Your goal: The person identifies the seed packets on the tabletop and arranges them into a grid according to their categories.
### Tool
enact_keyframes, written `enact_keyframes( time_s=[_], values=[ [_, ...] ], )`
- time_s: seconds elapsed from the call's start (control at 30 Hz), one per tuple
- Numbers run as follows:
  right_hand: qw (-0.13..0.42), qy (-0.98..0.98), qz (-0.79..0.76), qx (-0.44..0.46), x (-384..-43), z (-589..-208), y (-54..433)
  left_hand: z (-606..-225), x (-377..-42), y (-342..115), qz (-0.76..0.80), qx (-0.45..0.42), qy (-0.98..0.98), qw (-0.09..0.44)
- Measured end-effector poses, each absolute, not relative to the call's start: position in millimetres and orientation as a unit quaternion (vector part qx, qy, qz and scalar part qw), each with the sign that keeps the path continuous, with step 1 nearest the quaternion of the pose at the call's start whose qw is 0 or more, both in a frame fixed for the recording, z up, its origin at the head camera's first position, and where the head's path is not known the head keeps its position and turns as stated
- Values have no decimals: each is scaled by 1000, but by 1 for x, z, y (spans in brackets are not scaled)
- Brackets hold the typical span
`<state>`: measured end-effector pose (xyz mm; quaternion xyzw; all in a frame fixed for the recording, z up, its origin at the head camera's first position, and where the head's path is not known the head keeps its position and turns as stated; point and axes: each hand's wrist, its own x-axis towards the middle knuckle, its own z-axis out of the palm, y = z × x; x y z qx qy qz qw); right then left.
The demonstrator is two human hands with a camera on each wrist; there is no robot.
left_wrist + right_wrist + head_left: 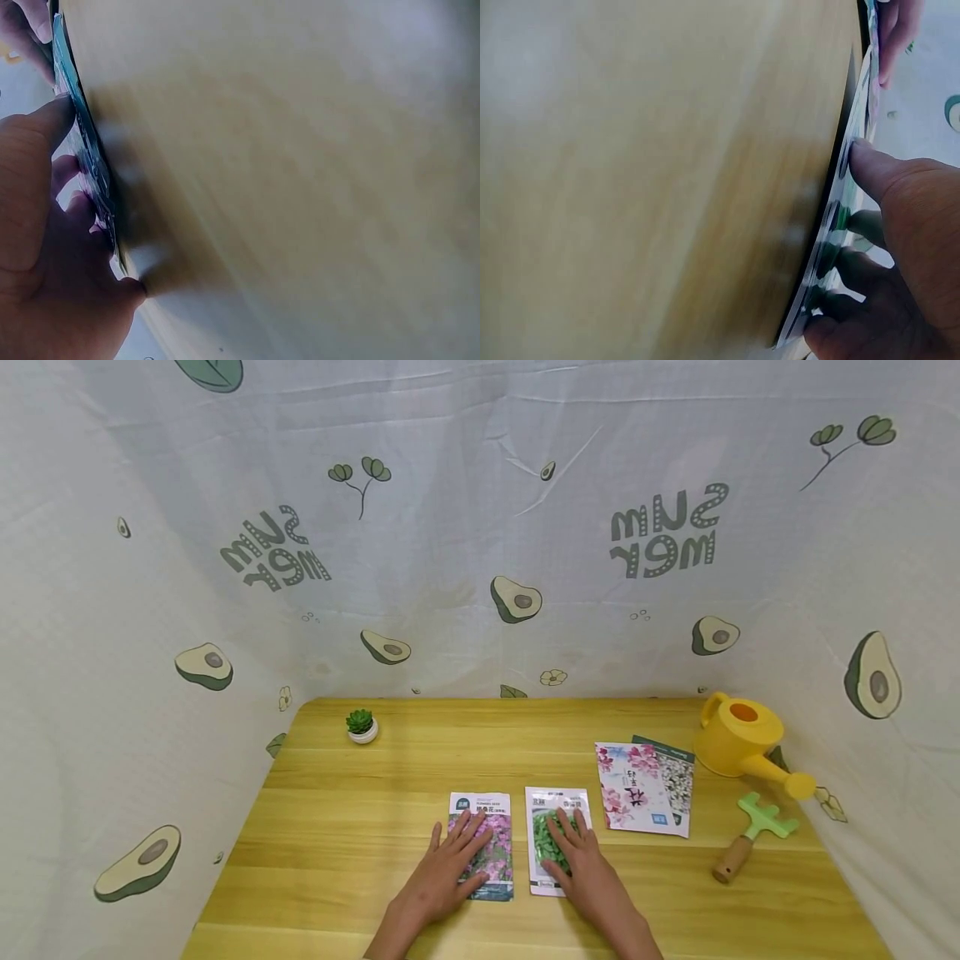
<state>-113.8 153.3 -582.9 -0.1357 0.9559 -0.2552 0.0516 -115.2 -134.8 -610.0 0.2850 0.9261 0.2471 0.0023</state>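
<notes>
Hands (442, 877) flat on seed packets (483, 843)

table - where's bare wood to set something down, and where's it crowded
Bare table: the left half, between the small potted succulent and the left hand. Also the back strip. Crowded right: seed packets, yellow watering can, green hand rake.

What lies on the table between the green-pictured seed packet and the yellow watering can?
In the head view, two overlapping seed packets lie between the green-pictured packet and the watering can.
</notes>
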Motion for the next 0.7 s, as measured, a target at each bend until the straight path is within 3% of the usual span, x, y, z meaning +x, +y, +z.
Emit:
enact_keyframes(
  time_s=[0.7],
  values=[
    [50,958,-248,-133,-105,-581,148,-587,-113,-128,235,256,936,60]
  ],
)
